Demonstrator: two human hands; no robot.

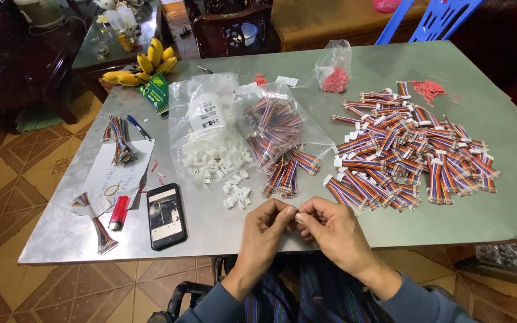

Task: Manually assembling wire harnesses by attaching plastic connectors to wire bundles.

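Observation:
My left hand (264, 230) and my right hand (329, 230) meet at the table's near edge, fingertips pinched together on a small part (295, 213) that is mostly hidden between them. Just beyond my hands lie loose white plastic connectors (236, 194) and short multicoloured ribbon cables (285, 173). A large pile of finished ribbon cables with white ends (408, 152) covers the right half of the grey table (504, 203).
Two clear bags hold white connectors (207, 134) and ribbon cables (273, 122). A phone (166, 215), a red lighter (118, 213), a paper sheet (121, 170), a pen (138, 126), bananas (145, 64) and a small bag of red bits (334, 75) also lie on the table.

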